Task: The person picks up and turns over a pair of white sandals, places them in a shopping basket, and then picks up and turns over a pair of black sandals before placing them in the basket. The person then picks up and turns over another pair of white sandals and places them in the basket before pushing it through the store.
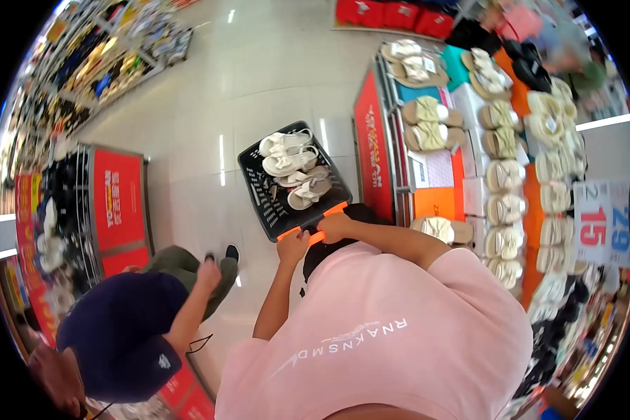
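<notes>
A black shopping basket [248, 175] with orange handles [315, 236] hangs in front of my body. My left hand [293, 246] is closed around the handle on its left part. Just to the right, my right hand [336, 225] grips the same handle area. Inside the basket lie white sandals [281, 159] with bows, and closer to me some beige sandals [306, 192]. The undersides of my fingers are hidden from above.
Close on my right, a display stand [369, 133] carries rows of sandals [434, 133] on boxes, with a price sign [602, 224]. A person in a dark blue shirt [119, 336] stands at my left. Beyond them is a red-fronted shelf [119, 199]. Tiled floor [259, 84] lies ahead.
</notes>
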A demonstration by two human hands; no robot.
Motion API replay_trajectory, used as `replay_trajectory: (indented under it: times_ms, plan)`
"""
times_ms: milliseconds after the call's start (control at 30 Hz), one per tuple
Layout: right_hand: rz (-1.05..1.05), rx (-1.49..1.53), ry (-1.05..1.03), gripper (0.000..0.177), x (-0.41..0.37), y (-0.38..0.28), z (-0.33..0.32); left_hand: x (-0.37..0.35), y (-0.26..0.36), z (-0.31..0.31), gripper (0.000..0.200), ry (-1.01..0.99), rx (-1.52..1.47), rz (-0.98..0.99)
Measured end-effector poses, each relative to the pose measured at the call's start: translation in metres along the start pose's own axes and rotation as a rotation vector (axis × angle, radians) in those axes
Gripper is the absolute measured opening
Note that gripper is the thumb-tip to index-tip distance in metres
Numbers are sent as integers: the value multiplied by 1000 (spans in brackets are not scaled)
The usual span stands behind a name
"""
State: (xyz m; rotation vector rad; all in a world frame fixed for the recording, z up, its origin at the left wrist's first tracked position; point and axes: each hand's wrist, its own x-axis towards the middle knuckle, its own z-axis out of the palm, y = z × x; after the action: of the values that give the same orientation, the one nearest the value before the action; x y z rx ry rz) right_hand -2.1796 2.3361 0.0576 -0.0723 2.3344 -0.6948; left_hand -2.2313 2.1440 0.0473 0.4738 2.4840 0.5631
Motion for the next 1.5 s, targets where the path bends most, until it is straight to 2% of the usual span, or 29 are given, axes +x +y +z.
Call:
replay_trajectory:
  times_ms: [200,467,667,833,933,1067,1200,1267,1333,1400,1433,1500]
  plan:
    - [-50,65,37,28,-3,0,5,4,-10,4,38,-1,23,4]
    - [-232,92,-68,36,15,20,3,0,8,1,37,21,67,-180]
    - [-337,34,-112,39,21,32,-10,-8,16,15,37,118,-38,-323]
    - [-386,-5,-156,39,18,35,-29,-18,28,31,39,228,-127,-355]
    - [-417,-52,-174,38,20,43,-37,-23,39,34,40,199,-225,-400]
    - [-459,-144,-113,35,13,47,-56,-25,50,49,42,249,-321,-403]
    - [-496,-259,-65,35,21,56,-75,-11,50,65,64,84,-396,-317]
    - [-601,-273,-62,32,33,62,-79,-5,56,67,72,20,-265,-259]
    - [-608,-311,-104,33,45,67,-85,-7,66,54,78,-29,-347,-190]
    - [-671,-333,-73,31,51,67,-93,0,68,53,83,-33,-360,-138]
    - [-738,-373,12,29,61,74,-90,8,65,60,82,9,-384,-145]
    - [-782,-552,53,29,76,90,-97,31,72,88,77,120,-458,-154]
